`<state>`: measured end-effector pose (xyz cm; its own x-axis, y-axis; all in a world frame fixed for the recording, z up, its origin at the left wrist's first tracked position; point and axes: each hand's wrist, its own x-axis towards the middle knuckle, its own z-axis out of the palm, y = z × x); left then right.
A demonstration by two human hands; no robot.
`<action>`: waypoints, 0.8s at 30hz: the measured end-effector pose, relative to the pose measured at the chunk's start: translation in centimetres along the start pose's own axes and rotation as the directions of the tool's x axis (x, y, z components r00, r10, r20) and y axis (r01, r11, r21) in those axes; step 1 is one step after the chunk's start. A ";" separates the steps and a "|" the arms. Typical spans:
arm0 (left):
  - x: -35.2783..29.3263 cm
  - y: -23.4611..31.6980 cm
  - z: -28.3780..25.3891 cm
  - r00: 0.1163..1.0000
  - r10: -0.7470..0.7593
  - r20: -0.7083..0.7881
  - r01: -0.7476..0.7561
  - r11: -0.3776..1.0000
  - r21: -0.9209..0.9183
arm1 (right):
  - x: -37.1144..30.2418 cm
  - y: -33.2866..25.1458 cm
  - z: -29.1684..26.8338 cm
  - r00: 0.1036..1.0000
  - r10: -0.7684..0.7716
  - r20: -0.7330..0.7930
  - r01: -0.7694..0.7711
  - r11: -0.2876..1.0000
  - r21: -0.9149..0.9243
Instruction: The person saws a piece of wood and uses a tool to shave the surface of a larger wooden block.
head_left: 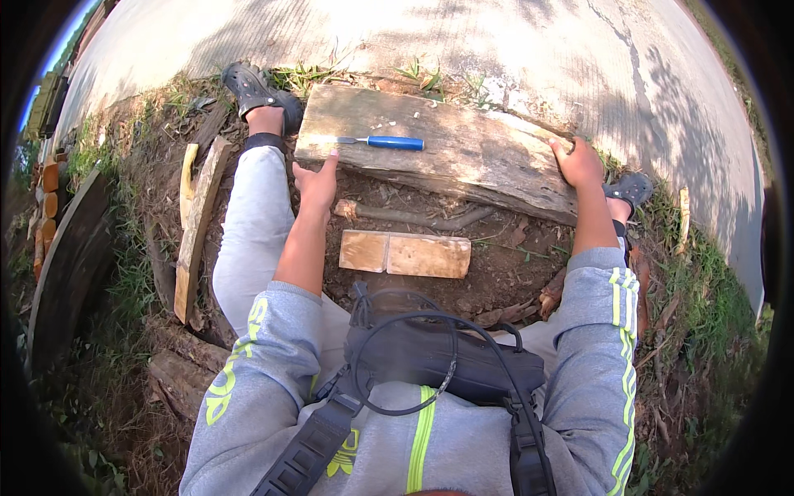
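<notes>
Room to pass opens over the plank (488,161) at 1 o'clock; at 12 o'clock the blue-handled chisel (395,143) lies in the way, a branch (413,217) nearer.

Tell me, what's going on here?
A person has the right grip on the right end of a long, weathered, grey-brown wooden plank, while the left grip is at its near edge, toward the left end. A blue-handled metal chisel lies on top, unheld. Nearer the person, pale, flat-faced wood lies on brown soil.
</notes>
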<state>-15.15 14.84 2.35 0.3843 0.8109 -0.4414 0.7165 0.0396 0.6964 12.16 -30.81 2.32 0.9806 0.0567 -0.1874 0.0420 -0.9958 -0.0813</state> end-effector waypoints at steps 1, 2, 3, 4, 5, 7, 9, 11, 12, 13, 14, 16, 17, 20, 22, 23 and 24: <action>2.0 -0.6 -0.1 0.997 0.021 -0.080 -0.022 1.000 -0.005 | 0.0 0.6 0.1 1.000 -0.009 0.014 0.009 1.000 0.024; 3.5 -1.2 -0.4 0.995 0.094 -0.042 -0.097 0.994 -0.055 | -0.1 1.1 0.5 0.999 -0.046 -0.007 0.046 0.998 0.052; 4.7 -1.6 -0.7 0.985 0.175 -0.002 -0.174 0.979 -0.109 | -0.2 1.9 0.7 0.997 -0.073 -0.033 0.076 0.994 0.078; 5.6 -2.4 -1.1 0.984 0.176 -0.024 -0.178 0.977 -0.120 | -0.2 2.5 0.9 0.993 -0.100 -0.060 0.106 0.989 0.105; 6.1 -2.8 -1.2 0.983 0.181 -0.039 -0.184 0.974 -0.131 | 0.1 3.2 1.1 0.993 -0.103 -0.064 0.111 0.986 0.126; 6.8 -3.8 -1.2 0.974 0.216 -0.064 -0.223 0.963 -0.149 | 0.6 4.4 1.7 0.991 -0.113 -0.071 0.124 0.978 0.170; 5.8 -3.7 -1.2 0.959 0.274 -0.071 -0.282 0.945 -0.167 | 0.8 5.8 2.8 0.994 -0.063 -0.084 0.083 0.962 0.261; 4.4 -2.5 -1.9 0.963 0.261 -0.061 -0.268 0.953 -0.145 | 1.0 6.2 3.5 0.997 -0.015 -0.078 0.040 0.943 0.329; 4.2 -1.6 -1.8 0.963 0.266 -0.044 -0.270 0.953 -0.139 | 1.8 8.1 4.8 0.995 0.044 -0.085 -0.009 0.927 0.374; 4.9 -2.2 -1.5 0.948 0.310 -0.072 -0.318 0.935 -0.160 | 2.3 9.6 5.9 0.997 0.051 -0.058 -0.018 0.885 0.465; 6.2 -3.5 -0.8 0.929 0.355 -0.102 -0.368 0.912 -0.179 | 2.7 10.8 6.8 0.998 0.057 -0.033 -0.029 0.834 0.552; 6.6 -3.7 -0.3 0.927 0.367 -0.080 -0.376 0.908 -0.183 | 3.0 12.6 8.4 0.998 0.037 -0.053 0.002 0.802 0.597; 6.0 -3.3 -0.7 0.944 0.329 -0.040 -0.331 0.929 -0.164 | 3.0 12.2 8.5 0.997 0.071 -0.030 -0.031 0.727 0.686; 5.1 -2.2 -0.4 0.974 0.227 0.022 -0.218 0.954 -0.207 | 3.7 13.2 9.0 0.993 0.095 0.074 -0.111 0.475 0.873; 7.1 -5.1 -1.6 0.965 0.258 -0.046 -0.261 0.933 -0.249 | 2.9 10.0 7.9 0.905 0.101 0.414 -0.423 0.330 0.844; 7.1 -5.0 -1.3 0.972 0.234 -0.030 -0.233 0.930 -0.286 | 2.7 10.0 7.4 0.823 0.111 0.557 -0.565 0.254 0.785; 7.1 -4.9 -0.9 0.978 0.210 -0.015 -0.203 0.925 -0.322 | 2.3 10.0 7.1 0.819 0.087 0.568 -0.568 0.263 0.779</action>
<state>-16.50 20.94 -3.72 0.5175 0.8096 -0.2770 0.3972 0.0594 0.9158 13.52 -40.18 -5.85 0.6979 0.0006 -0.7162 -0.6954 -0.2384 -0.6779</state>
